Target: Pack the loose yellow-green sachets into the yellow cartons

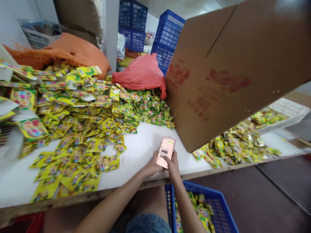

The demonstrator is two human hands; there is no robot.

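Observation:
A phone with a lit screen is held upright over the front edge of the white table. My left hand is wrapped round its left side. At its lower right, my right hand grips the phone too, with the thumb over the screen. To the left of my hands lies a big heap of small yellow packets, with flat yellow boxes on and beside it. Green packets spill from a red sack behind the phone.
A large cardboard box leans at the right, with more packets beneath it and a white basket beyond. A blue crate of packets stands below the table edge. An orange sack and stacked blue crates are behind.

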